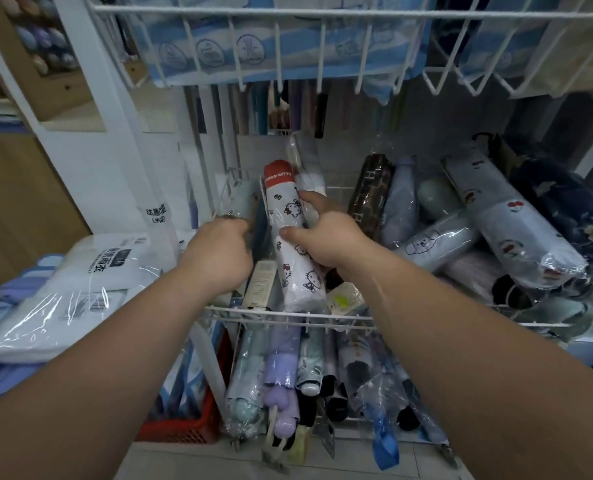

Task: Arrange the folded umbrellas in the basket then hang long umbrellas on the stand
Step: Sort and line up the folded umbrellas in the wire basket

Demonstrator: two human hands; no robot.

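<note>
A white folded umbrella with cat cartoons and a red cap (288, 233) lies lengthwise in the middle white wire basket (288, 315), at its left end. My right hand (322, 237) grips it from the right side, thumb over its top. My left hand (219, 252) is closed on a pale grey-blue folded umbrella (241, 200) just to the left of it. Several more wrapped folded umbrellas (496, 223) lie heaped across the right half of the same basket. A brown patterned one (371, 192) lies beside my right hand.
An upper wire basket (322, 15) with blue packages overhangs the work area. A lower basket holds several folded umbrellas (281, 372) standing handles out. White packaged raincoats (80, 282) are stacked at the left. A red crate (184, 427) sits on the floor below.
</note>
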